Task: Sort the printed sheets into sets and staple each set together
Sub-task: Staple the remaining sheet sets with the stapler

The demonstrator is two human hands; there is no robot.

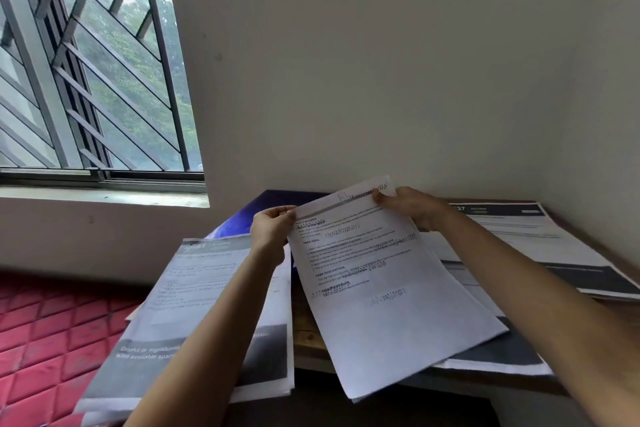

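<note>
A set of white printed sheets with black text headings is lifted above the wooden table. My left hand pinches its top left corner. My right hand pinches its top right corner. Under my left forearm another stack of printed sheets with grey bands hangs over the table's left edge. More printed sheets with dark bands lie at the right of the table, partly under my right arm. No stapler shows in view.
A blue-purple folder or sheet lies at the back of the table against the white wall. A barred window is at the upper left. A red quilted mattress lies left of the table.
</note>
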